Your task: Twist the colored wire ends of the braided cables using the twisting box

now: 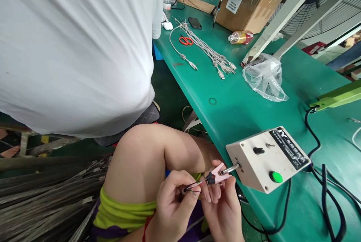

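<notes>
My left hand point(176, 198) is closed in a pinch on a cable end, with thin dark, green and pinkish wires point(194, 186) sticking out between thumb and finger. These wires reach towards the black-tipped jaws of a pink clip point(216, 174). The clip sits on the metal shaft point(231, 168) of a white box-shaped machine point(262, 159), which has a black knob, a toggle switch and a green button. Around the clip's handles, my right hand point(222, 200) is closed, thumb on one side and fingers on the other. Whether the jaws grip the wires is too small to tell.
Several grey USB cables point(208, 48), orange-handled scissors point(186, 40) and a phone point(194, 23) lie on the green table point(194, 91). Farther right are a plastic bag point(265, 78), a bottle point(241, 37) and a cardboard box point(245, 7). A person in a white shirt point(76, 46) is close at left.
</notes>
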Available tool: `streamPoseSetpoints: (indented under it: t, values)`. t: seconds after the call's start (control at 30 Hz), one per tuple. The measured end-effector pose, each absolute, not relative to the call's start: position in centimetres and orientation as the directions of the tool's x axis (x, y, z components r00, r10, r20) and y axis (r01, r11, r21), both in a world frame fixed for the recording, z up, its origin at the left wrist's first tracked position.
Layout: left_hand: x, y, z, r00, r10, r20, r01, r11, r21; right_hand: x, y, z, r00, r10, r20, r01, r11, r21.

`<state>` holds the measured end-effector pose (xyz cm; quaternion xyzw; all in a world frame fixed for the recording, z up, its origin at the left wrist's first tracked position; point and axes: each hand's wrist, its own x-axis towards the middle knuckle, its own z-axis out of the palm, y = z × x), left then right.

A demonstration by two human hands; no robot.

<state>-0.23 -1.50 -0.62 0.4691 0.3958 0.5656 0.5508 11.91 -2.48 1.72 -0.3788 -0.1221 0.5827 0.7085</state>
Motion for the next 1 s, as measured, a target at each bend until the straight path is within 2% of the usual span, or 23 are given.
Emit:
streamPoseSetpoints:
  t: [0.23, 0.77, 0.83, 0.9, 1.0]
  values:
    - [0.6, -0.7, 0.0, 0.132, 0.977, 0.169, -0.413, -0.101, 0.905, 11.4, -1.8, 1.5, 0.258, 0.934, -0.246, -0.777, 0.049, -0.627]
    - [1.0, -0.8, -0.5, 0.148, 0.975, 0.167, -0.312, -0.114, 0.943, 12.3, -2.7, 0.9, 0.303, 0.887, -0.35, -0.74, -0.013, -0.673]
    - [0.9, -0.9, -0.7, 0.135, 0.978, 0.162, -0.279, -0.12, 0.953, 12.5, -2.8, 0.9, 0.291, 0.902, -0.32, -0.679, -0.041, -0.733]
    - [0.7, -1.0, -0.9, 0.118, 0.98, 0.157, -0.244, -0.125, 0.962, 12.9, -3.6, 1.1, 0.267, 0.928, -0.26, -0.544, -0.078, -0.835]
    - [0.4, -1.0, -0.8, 0.062, 0.986, 0.152, -0.169, -0.14, 0.976, 14.6, -6.5, 2.2, 0.335, 0.938, -0.086, -0.2, -0.018, -0.98]
